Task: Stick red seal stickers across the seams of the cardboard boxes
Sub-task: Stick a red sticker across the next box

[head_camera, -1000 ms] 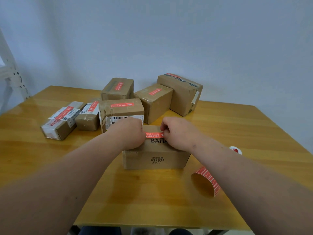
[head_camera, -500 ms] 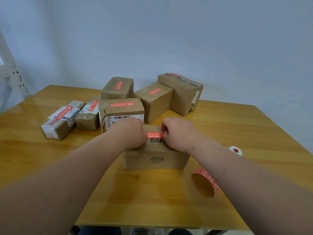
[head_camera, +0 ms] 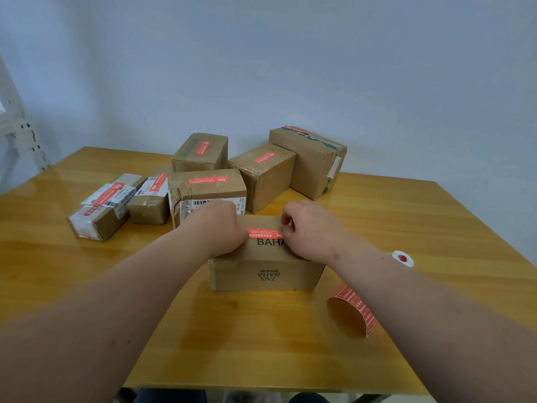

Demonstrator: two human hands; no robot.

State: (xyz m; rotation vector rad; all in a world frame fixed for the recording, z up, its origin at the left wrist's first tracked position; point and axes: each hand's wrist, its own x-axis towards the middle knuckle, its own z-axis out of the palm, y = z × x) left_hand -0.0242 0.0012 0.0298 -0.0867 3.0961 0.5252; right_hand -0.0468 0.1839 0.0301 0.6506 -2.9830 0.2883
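A brown cardboard box (head_camera: pixel 263 276) printed "BAHA" stands at the middle of the wooden table (head_camera: pixel 261 338). A red seal sticker (head_camera: pixel 263 232) lies flat across its top. My left hand (head_camera: pixel 218 228) covers the sticker's left end with curled fingers, and my right hand (head_camera: pixel 308 228) pinches its right end. The fingertips of both hands are hidden from view.
Several sealed boxes with red stickers sit behind: a barcode box (head_camera: pixel 207 189), two small ones at left (head_camera: pixel 100 212) (head_camera: pixel 149 199), and three at the back (head_camera: pixel 200 154) (head_camera: pixel 264 175) (head_camera: pixel 312 161). A curled strip of stickers (head_camera: pixel 353 311) and a small white roll (head_camera: pixel 402 258) lie to the right.
My hands have drawn slightly apart along the sticker, so more of its red length shows between them. The box has not moved.
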